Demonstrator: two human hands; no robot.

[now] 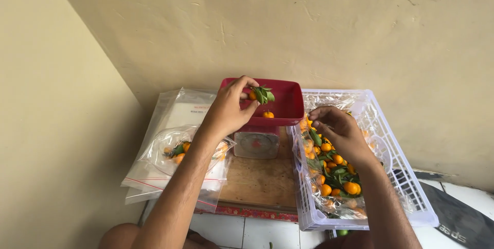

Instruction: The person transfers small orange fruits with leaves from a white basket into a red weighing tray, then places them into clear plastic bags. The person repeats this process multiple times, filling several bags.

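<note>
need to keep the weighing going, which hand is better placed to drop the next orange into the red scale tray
Left. The left hand already holds a leafy orange over the red scale tray; the right hand is down in the white crate among the fruit.

In front of me a wooden board [260, 179] is lying, carrying a small scale [256, 144]; beside it a white crate [411, 197] and clear bags [170, 146] are resting.
</note>
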